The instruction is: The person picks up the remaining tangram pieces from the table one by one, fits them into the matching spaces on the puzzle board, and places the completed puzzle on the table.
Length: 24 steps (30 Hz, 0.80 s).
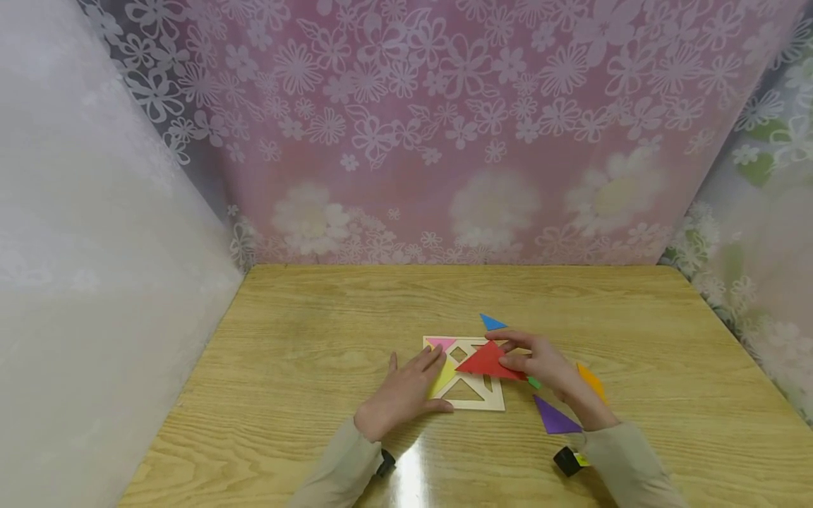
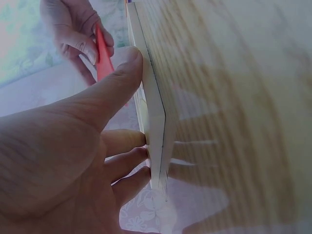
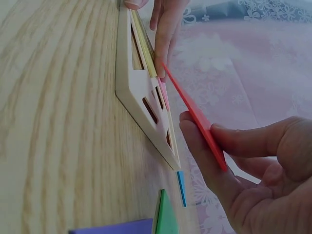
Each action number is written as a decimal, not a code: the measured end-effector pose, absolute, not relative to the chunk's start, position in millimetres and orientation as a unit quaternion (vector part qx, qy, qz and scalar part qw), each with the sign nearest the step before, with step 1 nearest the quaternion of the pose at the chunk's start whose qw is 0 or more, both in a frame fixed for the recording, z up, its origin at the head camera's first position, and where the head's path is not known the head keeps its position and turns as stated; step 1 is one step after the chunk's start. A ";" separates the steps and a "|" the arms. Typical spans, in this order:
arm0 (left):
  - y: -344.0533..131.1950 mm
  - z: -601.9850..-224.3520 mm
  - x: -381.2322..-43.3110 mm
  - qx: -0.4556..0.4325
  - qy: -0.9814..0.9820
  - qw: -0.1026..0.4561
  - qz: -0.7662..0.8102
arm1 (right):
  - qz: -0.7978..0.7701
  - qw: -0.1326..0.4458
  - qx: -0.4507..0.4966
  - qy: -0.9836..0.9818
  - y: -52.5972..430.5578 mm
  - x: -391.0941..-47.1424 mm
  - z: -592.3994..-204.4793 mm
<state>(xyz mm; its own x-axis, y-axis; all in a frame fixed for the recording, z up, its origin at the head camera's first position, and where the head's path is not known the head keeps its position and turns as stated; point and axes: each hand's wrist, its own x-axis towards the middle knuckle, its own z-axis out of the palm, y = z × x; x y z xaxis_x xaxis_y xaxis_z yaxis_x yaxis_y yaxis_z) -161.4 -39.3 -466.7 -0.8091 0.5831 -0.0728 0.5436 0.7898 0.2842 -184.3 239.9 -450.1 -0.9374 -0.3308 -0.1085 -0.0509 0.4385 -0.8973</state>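
A pale wooden tangram board [image 1: 480, 404] with cut-out recesses lies on the table. A yellow triangle [image 1: 443, 377] and a pink triangle [image 1: 440, 343] sit in its left part. My left hand [image 1: 406, 388] rests flat on the board's left side, fingers spread over these pieces and thumb along the near edge. My right hand [image 1: 540, 363] pinches a red triangle [image 1: 485, 361] between thumb and fingers. In the right wrist view that red triangle [image 3: 195, 117] is tilted and raised above the board's right half, where several recesses show bare.
Beyond the board lies a blue triangle [image 1: 492, 322]. To its right are a green piece [image 1: 534, 382], a purple triangle [image 1: 556, 416] and an orange piece [image 1: 592, 381], partly behind the right forearm. Flowered curtains [image 1: 444, 141] hang behind the wooden table [image 1: 286, 339].
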 end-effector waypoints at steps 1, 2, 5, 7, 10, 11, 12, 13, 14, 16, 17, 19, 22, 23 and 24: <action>-39.3 -466.5 -161.5 0.299 0.943 0.079 0.125 | -0.514 0.136 -0.114 0.839 239.5 -184.0 -450.2; -39.4 -466.5 -161.5 0.299 0.943 0.079 0.125 | -0.511 0.138 -0.115 0.841 239.1 -183.7 -450.4; -39.9 -466.5 -161.7 0.300 0.941 0.083 0.131 | -0.506 0.146 -0.117 0.842 237.7 -182.8 -450.8; -40.0 -466.7 -162.0 0.299 0.941 0.086 0.133 | -0.505 0.150 -0.113 0.843 236.1 -182.7 -451.6; -39.9 -467.5 -162.5 0.297 0.941 0.088 0.135 | -0.506 0.155 -0.106 0.842 232.6 -182.8 -453.1; -39.7 -467.6 -162.6 0.297 0.942 0.088 0.133 | -0.504 0.154 -0.103 0.844 231.2 -183.0 -453.7; -39.6 -467.8 -162.8 0.296 0.942 0.088 0.132 | -0.499 0.152 -0.103 0.847 229.7 -183.0 -454.1; -39.4 -467.9 -162.9 0.295 0.942 0.087 0.132 | -0.496 0.150 -0.103 0.849 228.1 -182.8 -454.3; -39.2 -467.8 -163.1 0.295 0.943 0.086 0.131 | -0.489 0.146 -0.102 0.854 226.3 -182.6 -454.6; -38.7 -467.8 -163.4 0.294 0.943 0.085 0.130 | -0.470 0.134 -0.110 0.865 223.1 -181.8 -454.9; -38.5 -467.4 -163.3 0.293 0.944 0.084 0.129 | -0.460 0.129 -0.118 0.870 221.5 -181.2 -454.9; -38.1 -467.5 -163.4 0.293 0.944 0.082 0.128 | -0.445 0.119 -0.131 0.878 218.4 -180.1 -454.8; -37.9 -467.5 -163.5 0.294 0.944 0.080 0.128 | -0.430 0.106 -0.151 0.884 213.8 -179.2 -454.6; -37.9 -467.6 -163.5 0.294 0.944 0.080 0.128 | -0.429 0.103 -0.156 0.884 212.0 -178.8 -454.5; -37.8 -468.1 -163.7 0.294 0.944 0.080 0.129 | -0.427 0.100 -0.162 0.884 210.2 -178.4 -454.4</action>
